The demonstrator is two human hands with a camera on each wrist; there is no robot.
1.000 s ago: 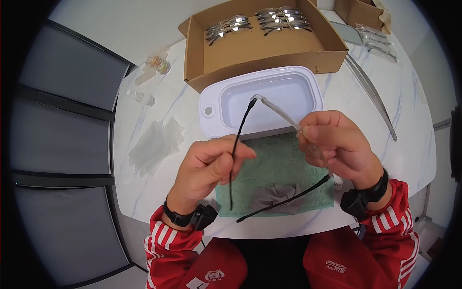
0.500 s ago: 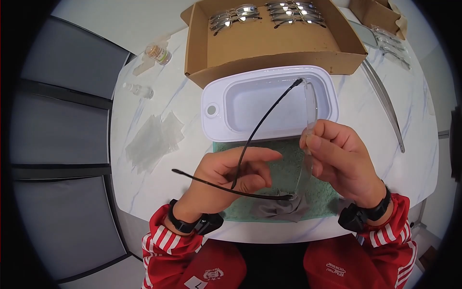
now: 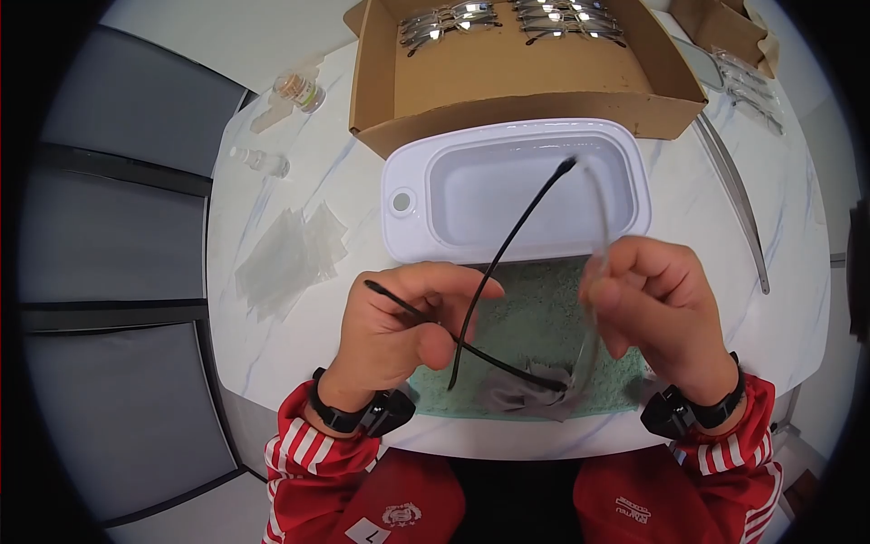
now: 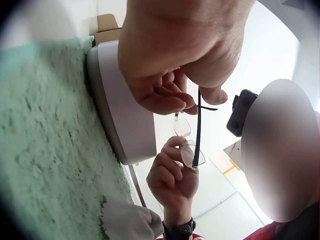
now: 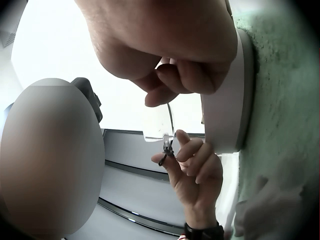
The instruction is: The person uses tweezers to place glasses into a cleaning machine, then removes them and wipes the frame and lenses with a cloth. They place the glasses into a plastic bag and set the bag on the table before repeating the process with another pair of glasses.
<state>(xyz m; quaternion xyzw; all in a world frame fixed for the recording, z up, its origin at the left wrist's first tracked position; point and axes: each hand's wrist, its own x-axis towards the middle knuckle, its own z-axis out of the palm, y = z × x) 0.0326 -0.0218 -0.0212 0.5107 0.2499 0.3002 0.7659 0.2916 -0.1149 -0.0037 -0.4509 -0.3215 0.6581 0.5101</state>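
A pair of eyeglasses point(image 3: 517, 233) with thin black temples and clear lenses is held up over the towel. My right hand point(image 3: 666, 308) pinches its front between thumb and fingers, around the middle of the lenses. Both temples are unfolded, point left and cross in the head view. My left hand point(image 3: 394, 322) is beside the temples, thumb and index finger apart, the other fingers loosely bent. In the left wrist view, one temple point(image 4: 198, 130) runs up toward the left thumb. Below the glasses, a crumpled grey cloth point(image 3: 526, 399) lies on the green towel point(image 3: 539, 295).
A white tub point(image 3: 403, 243) with a round button stands behind the towel. Farther back is a cardboard box point(image 3: 480, 86) with rows of glasses. At left are clear sheets point(image 3: 290, 263), a spray bottle point(image 3: 261, 162) and a jar point(image 3: 301, 92). A curved grey strip point(image 3: 734, 199) lies at right.
The glasses have turned in my right hand, so the lower temple now crosses the other before my left hand. Lately my right hand shifted slightly right, and my left slightly left.
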